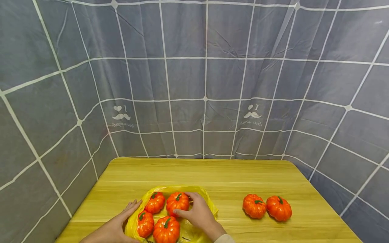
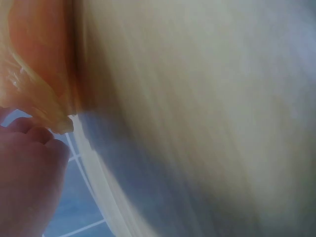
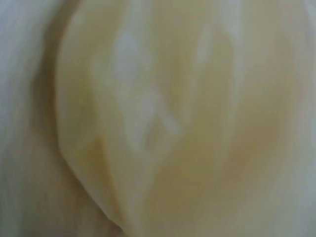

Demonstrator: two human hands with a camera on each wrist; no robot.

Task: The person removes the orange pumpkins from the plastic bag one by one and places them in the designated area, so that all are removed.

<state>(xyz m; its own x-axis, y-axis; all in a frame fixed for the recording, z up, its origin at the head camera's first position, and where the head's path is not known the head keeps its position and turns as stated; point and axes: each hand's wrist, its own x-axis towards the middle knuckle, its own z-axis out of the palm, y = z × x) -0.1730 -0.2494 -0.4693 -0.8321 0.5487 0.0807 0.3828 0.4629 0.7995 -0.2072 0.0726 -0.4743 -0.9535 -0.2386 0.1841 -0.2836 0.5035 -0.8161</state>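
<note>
A yellow plastic bag (image 1: 211,201) lies spread open on the table, with several small orange pumpkins with green stems inside. My right hand (image 1: 199,211) grips the pumpkin (image 1: 177,203) at the back right of the bag, thumb on its near side and fingers on its right. At the bag's left side, my left hand (image 1: 117,224) holds the plastic, fingers along the outside. In the left wrist view, the curled knuckles of that hand (image 2: 32,163) sit right at the bag's edge (image 2: 54,118). Blurred yellow plastic (image 3: 163,118) fills most of the right wrist view, hiding the right fingers.
Two more pumpkins, a left one (image 1: 254,206) and a right one (image 1: 279,208), sit side by side on the wooden table (image 1: 200,172) to the right of the bag. A grey curtain (image 1: 188,81) with white grid lines surrounds the table's back and sides.
</note>
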